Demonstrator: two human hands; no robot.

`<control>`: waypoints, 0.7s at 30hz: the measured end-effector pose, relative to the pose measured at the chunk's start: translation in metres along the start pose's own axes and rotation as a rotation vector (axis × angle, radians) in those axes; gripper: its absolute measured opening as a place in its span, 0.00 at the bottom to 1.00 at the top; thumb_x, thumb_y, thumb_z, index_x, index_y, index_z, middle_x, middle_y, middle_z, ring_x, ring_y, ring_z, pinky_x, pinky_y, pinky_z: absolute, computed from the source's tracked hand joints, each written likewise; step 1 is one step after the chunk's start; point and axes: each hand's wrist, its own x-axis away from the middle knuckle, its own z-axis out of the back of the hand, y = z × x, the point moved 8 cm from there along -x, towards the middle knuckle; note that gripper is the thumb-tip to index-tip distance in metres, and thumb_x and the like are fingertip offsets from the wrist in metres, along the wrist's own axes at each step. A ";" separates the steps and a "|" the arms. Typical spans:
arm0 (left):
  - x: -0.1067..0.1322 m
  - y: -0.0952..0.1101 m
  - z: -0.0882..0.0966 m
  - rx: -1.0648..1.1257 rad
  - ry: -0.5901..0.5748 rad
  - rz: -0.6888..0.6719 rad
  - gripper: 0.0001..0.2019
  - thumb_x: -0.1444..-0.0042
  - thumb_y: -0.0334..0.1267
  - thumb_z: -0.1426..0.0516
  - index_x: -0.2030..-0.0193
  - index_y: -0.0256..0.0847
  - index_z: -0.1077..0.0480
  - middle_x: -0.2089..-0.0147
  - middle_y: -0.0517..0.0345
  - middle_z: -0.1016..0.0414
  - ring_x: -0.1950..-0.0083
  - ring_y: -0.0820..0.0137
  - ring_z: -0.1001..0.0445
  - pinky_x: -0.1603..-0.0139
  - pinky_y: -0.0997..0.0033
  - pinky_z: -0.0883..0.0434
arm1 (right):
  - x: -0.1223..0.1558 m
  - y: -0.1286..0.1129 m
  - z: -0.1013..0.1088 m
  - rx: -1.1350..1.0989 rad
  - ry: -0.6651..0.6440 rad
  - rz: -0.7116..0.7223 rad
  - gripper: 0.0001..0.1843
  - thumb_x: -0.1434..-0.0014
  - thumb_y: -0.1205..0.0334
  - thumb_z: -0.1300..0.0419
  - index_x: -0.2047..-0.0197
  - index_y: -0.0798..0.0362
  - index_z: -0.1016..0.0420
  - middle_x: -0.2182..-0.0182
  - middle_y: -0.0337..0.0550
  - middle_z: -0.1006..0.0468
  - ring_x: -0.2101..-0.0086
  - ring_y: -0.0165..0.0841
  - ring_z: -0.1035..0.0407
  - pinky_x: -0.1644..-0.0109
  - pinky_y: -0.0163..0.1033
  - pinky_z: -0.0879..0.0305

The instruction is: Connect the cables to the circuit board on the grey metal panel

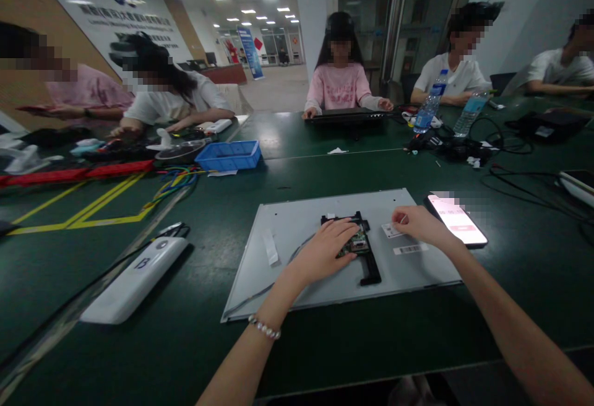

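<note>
One green table (297,174) filled the near view. On it a pale flat panel (250,251), long axis running left to right across the person's front, slightly skewed. Black frame (371,268) on the panel, around mid-length, with a circuit board (358,243) inside it. Phone (458,217), screen lit, lay on the table just beside the panel's right edge.

Left hand (327,245) was wide, palm down, fingers spread over the frame and part of the board. Right hand (420,225) was narrow, fingers curled in over the panel's right half; could not tell whether they had closed on anything.

Barcode strip (409,249) sat on the panel, nearer the person than the right fingertips. Key relation: small white label (388,230) lay right at those fingertips, on their left side, long axis roughly left-right, between frame and right hand; right hand clearly nearer.
</note>
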 end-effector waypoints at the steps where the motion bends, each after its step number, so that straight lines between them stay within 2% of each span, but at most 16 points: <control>1: 0.000 0.001 -0.001 -0.009 -0.007 -0.009 0.26 0.41 0.40 0.46 0.37 0.45 0.48 0.35 0.55 0.45 0.34 0.63 0.49 0.34 0.55 0.52 | 0.001 0.000 0.002 -0.027 0.002 -0.018 0.06 0.49 0.63 0.43 0.68 0.53 0.26 0.69 0.44 0.24 0.68 0.34 0.29 0.64 0.38 0.34; 4: 0.000 0.001 -0.003 -0.026 -0.026 -0.012 0.24 0.40 0.40 0.48 0.37 0.45 0.47 0.37 0.54 0.41 0.36 0.63 0.44 0.36 0.57 0.47 | 0.006 -0.001 0.002 -0.212 -0.020 -0.073 0.09 0.48 0.62 0.43 0.63 0.53 0.27 0.70 0.43 0.24 0.69 0.33 0.28 0.64 0.38 0.33; 6: 0.000 0.001 -0.004 -0.032 -0.030 -0.011 0.24 0.39 0.41 0.49 0.37 0.45 0.47 0.37 0.54 0.40 0.37 0.64 0.42 0.38 0.59 0.44 | 0.009 -0.006 -0.006 -0.402 -0.083 -0.102 0.12 0.47 0.61 0.43 0.59 0.52 0.27 0.70 0.43 0.23 0.70 0.33 0.28 0.65 0.38 0.32; 11: 0.000 0.006 -0.003 -0.095 -0.013 -0.009 0.25 0.39 0.41 0.49 0.36 0.45 0.49 0.38 0.54 0.40 0.38 0.63 0.42 0.36 0.56 0.47 | 0.013 -0.026 -0.037 -0.747 -0.242 -0.163 0.09 0.50 0.61 0.41 0.64 0.53 0.30 0.73 0.43 0.23 0.69 0.33 0.26 0.68 0.35 0.32; 15: -0.003 0.013 -0.005 -0.169 0.017 -0.002 0.24 0.39 0.41 0.50 0.36 0.44 0.49 0.38 0.53 0.40 0.36 0.64 0.44 0.36 0.55 0.49 | 0.012 -0.030 -0.053 -0.814 -0.252 -0.181 0.10 0.53 0.61 0.38 0.67 0.52 0.34 0.75 0.40 0.24 0.71 0.33 0.26 0.74 0.32 0.34; 21: -0.006 0.024 -0.011 -0.276 0.033 -0.053 0.20 0.37 0.41 0.52 0.39 0.44 0.45 0.38 0.52 0.41 0.35 0.61 0.47 0.36 0.53 0.50 | 0.010 -0.030 -0.055 -0.763 -0.210 -0.167 0.10 0.53 0.62 0.39 0.68 0.52 0.36 0.77 0.38 0.25 0.72 0.32 0.26 0.77 0.30 0.36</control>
